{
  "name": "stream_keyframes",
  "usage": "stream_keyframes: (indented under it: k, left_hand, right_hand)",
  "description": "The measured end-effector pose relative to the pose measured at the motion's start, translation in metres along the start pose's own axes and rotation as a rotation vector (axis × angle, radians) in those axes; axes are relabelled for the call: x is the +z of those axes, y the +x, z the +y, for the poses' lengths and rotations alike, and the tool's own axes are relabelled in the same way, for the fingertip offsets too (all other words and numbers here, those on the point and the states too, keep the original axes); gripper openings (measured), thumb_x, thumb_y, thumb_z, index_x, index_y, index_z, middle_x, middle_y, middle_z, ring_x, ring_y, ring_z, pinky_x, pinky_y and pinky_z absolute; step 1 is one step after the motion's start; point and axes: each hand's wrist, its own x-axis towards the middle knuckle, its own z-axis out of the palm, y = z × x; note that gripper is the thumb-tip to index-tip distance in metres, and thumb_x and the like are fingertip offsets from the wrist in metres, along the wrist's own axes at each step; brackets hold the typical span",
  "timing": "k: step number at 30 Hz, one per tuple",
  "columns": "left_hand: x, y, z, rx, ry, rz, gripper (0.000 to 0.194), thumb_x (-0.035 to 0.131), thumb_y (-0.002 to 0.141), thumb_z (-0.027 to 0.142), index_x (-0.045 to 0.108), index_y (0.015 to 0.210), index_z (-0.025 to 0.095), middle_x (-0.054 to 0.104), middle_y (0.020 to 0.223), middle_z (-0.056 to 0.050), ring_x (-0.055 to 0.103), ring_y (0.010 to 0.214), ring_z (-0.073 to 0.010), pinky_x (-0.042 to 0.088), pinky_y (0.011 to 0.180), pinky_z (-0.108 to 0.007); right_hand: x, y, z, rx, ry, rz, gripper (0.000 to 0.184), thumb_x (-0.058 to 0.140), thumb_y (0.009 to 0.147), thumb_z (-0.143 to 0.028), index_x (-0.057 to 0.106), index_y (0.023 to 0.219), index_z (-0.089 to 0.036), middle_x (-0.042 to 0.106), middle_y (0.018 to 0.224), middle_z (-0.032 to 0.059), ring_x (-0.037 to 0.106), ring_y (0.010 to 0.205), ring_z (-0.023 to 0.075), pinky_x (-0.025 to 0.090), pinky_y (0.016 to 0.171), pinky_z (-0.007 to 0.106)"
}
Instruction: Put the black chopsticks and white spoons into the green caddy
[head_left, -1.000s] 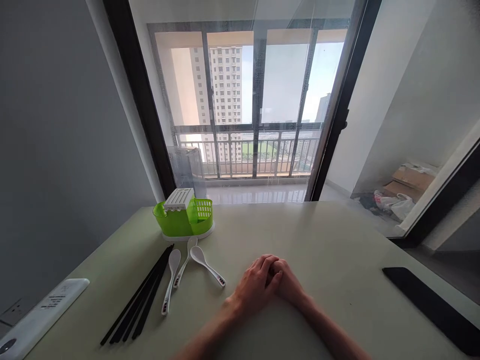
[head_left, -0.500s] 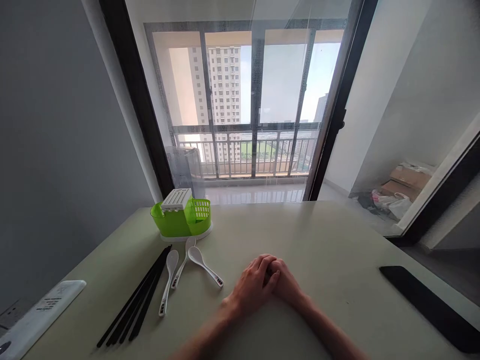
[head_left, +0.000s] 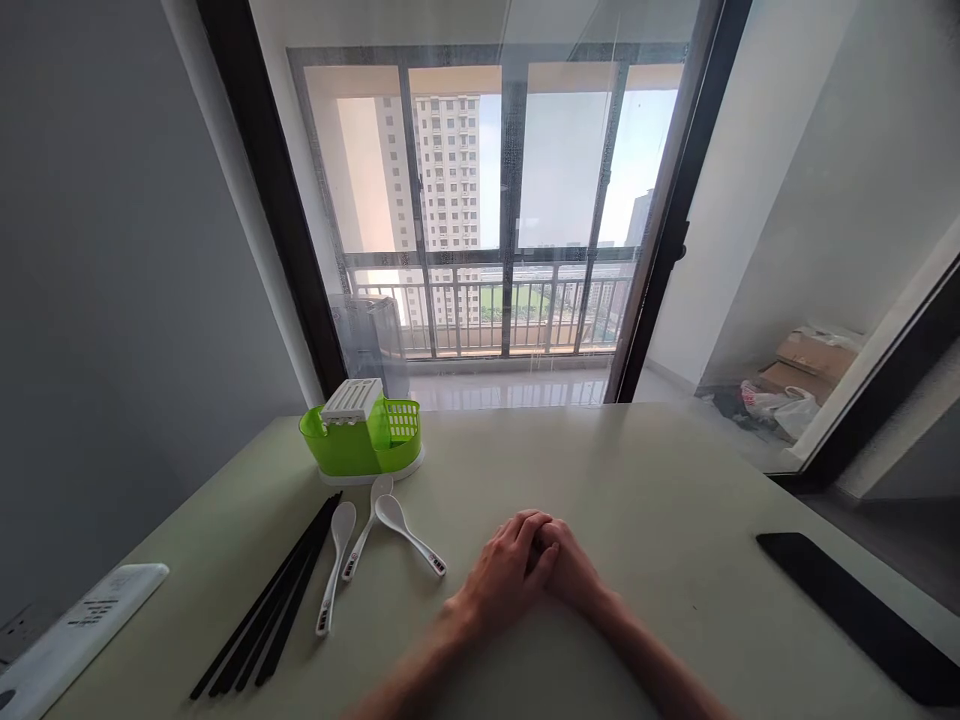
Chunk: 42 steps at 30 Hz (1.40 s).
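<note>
My left hand [head_left: 504, 562] and my right hand [head_left: 572, 567] rest clasped together on the table, the left fingers folded over the right ones. Both are closed, and no object shows in them. Most of my right fingers are hidden under the left hand. Left of them lie three white spoons: one spoon [head_left: 411, 537] nearest my hands, a second spoon [head_left: 362, 546] partly beneath it, and a third spoon [head_left: 334, 570]. Several black chopsticks [head_left: 274, 590] lie in a fanned bundle beside the spoons. Behind them stands a green utensil holder [head_left: 349, 450] with a white slotted top and white base.
The pale table [head_left: 660, 480] reaches a glass sliding door. A long white object [head_left: 90, 630] lies on its left edge, and a flat black strip [head_left: 855, 610] on the right. Beyond the glass, cardboard boxes [head_left: 814, 355] and bags sit on the floor.
My hands stay clasped in the same place. The view has shifted very slightly; nothing on the table has moved.
</note>
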Motion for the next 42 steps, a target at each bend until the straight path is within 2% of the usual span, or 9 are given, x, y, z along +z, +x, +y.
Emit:
stream_keyframes:
  k: [5, 9, 14, 16, 21, 27, 32, 37, 42]
  left_hand:
    - [-0.012, -0.004, 0.016, 0.002, 0.132, -0.002, 0.045, 0.057, 0.097, 0.034, 0.049, 0.141, 0.029, 0.051, 0.149, -0.009, 0.053, 0.133, -0.0285, 0.046, 0.112, -0.049]
    - [-0.06, -0.018, 0.032, 0.019, 0.262, 0.122, 0.045, 0.055, 0.098, 0.036, 0.049, 0.143, 0.033, 0.055, 0.147, -0.007, 0.051, 0.135, -0.029, 0.043, 0.113, -0.05]
    - [-0.152, -0.077, 0.004, -0.41, 0.452, 0.586, 0.039, 0.048, 0.095, 0.051, 0.063, 0.119, 0.024, 0.07, 0.115, -0.008, 0.062, 0.112, -0.0297, 0.05, 0.101, -0.046]
    - [-0.179, -0.11, -0.018, -0.611, 0.57, 0.635, 0.047, 0.047, 0.089, 0.056, 0.063, 0.117, 0.021, 0.07, 0.114, -0.011, 0.062, 0.111, -0.0335, 0.047, 0.104, -0.05]
    - [-0.199, -0.165, -0.059, -0.883, 0.665, 0.496, 0.077, 0.044, 0.078, 0.065, 0.055, 0.131, 0.011, 0.064, 0.13, -0.02, 0.057, 0.123, -0.0411, 0.045, 0.106, -0.054]
    - [-0.195, -0.18, -0.077, -0.996, 0.661, 0.352, 0.095, 0.044, 0.073, 0.065, 0.042, 0.143, 0.001, 0.054, 0.145, -0.027, 0.051, 0.134, -0.0428, 0.043, 0.109, -0.052]
    - [-0.201, -0.178, -0.076, -1.026, 0.705, 0.268, 0.084, 0.047, 0.078, 0.053, 0.039, 0.146, 0.003, 0.06, 0.138, -0.026, 0.059, 0.125, -0.0406, 0.049, 0.1, -0.048]
    - [-0.214, -0.155, -0.061, -1.061, 0.79, -0.011, 0.074, 0.051, 0.081, 0.041, 0.041, 0.146, 0.007, 0.061, 0.136, -0.024, 0.062, 0.122, -0.0385, 0.052, 0.09, -0.044]
    - [-0.224, -0.13, -0.04, -1.081, 0.854, -0.189, 0.039, 0.055, 0.083, 0.029, 0.059, 0.118, 0.013, 0.07, 0.118, -0.019, 0.068, 0.107, -0.0357, 0.052, 0.079, -0.039]
  right_hand:
    - [-0.005, 0.001, -0.016, -0.025, 0.006, -0.013, 0.024, 0.054, 0.081, -0.023, 0.058, 0.059, -0.016, 0.055, 0.058, -0.0012, 0.039, 0.057, 0.0107, 0.031, 0.054, 0.022]
    - [-0.009, 0.001, -0.028, -0.019, 0.003, -0.011, 0.022, 0.05, 0.081, -0.014, 0.062, 0.063, -0.018, 0.064, 0.066, -0.001, 0.049, 0.06, 0.0113, 0.035, 0.06, 0.023]
    - [-0.009, 0.002, -0.031, 0.012, -0.031, -0.044, 0.024, 0.047, 0.079, -0.009, 0.065, 0.066, -0.019, 0.068, 0.071, -0.0005, 0.057, 0.065, 0.0131, 0.037, 0.065, 0.023]
    - [-0.009, 0.002, -0.032, 0.015, -0.046, -0.048, 0.024, 0.047, 0.079, -0.009, 0.065, 0.066, -0.02, 0.069, 0.072, -0.0002, 0.058, 0.066, 0.0136, 0.038, 0.066, 0.023]
    - [-0.011, 0.001, -0.034, 0.031, -0.067, -0.055, 0.025, 0.046, 0.081, -0.01, 0.065, 0.067, -0.02, 0.069, 0.074, -0.0004, 0.058, 0.066, 0.0137, 0.037, 0.066, 0.023]
    - [-0.012, 0.0, -0.035, 0.032, -0.052, -0.061, 0.025, 0.046, 0.081, -0.01, 0.065, 0.067, -0.02, 0.069, 0.074, 0.0002, 0.058, 0.066, 0.0138, 0.037, 0.065, 0.023]
    - [-0.014, 0.0, -0.035, 0.033, -0.055, -0.062, 0.025, 0.046, 0.081, -0.01, 0.065, 0.068, -0.02, 0.069, 0.074, -0.0001, 0.058, 0.066, 0.0138, 0.037, 0.066, 0.023]
    - [-0.018, -0.003, -0.04, 0.037, -0.056, -0.071, 0.025, 0.047, 0.082, -0.011, 0.065, 0.068, -0.02, 0.069, 0.075, -0.0003, 0.056, 0.066, 0.014, 0.037, 0.065, 0.024]
    - [-0.017, -0.004, -0.037, 0.04, -0.05, -0.087, 0.025, 0.045, 0.083, -0.011, 0.064, 0.069, -0.021, 0.068, 0.075, -0.0006, 0.057, 0.067, 0.0143, 0.038, 0.066, 0.025]
